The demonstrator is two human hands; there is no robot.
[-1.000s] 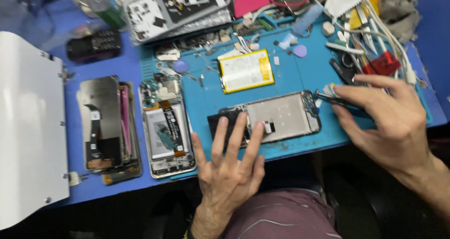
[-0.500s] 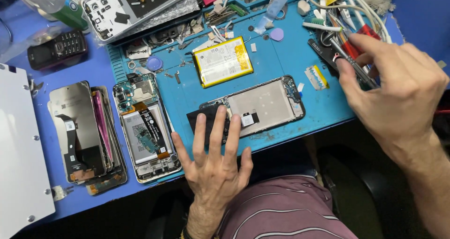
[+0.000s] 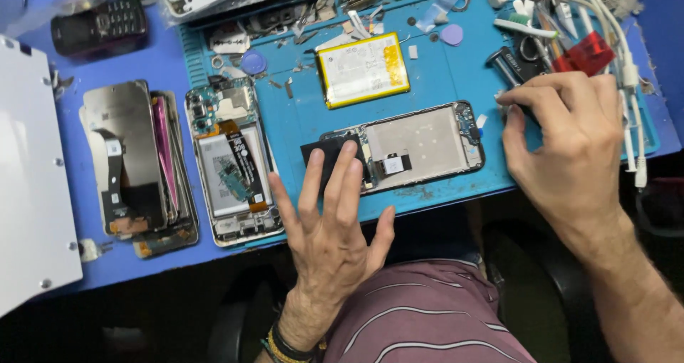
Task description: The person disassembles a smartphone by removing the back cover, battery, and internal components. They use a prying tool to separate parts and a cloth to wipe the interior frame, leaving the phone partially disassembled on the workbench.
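We see the left hand spread flat with fingers apart, its fingertips resting on the near end of an opened phone frame that lies lengthwise near the front edge of the blue work mat; that looks like a way to keep the frame from sliding, and the hand grips nothing. The right hand sits at the frame's right end, its fingers curled together around what seems a thin dark tool; we cannot tell exactly what it pinches, since the fingers hide it.

Behind the frame lies a flat battery, silver with a yellow edge and a yellow patch on its right side. Left of the frame a second open phone shows its own battery with a dark label. Further left, on the blue tabletop, stands a stack of screens, and a black keypad phone lies towards the back. A red tool handle and white cables lie just behind the right hand.
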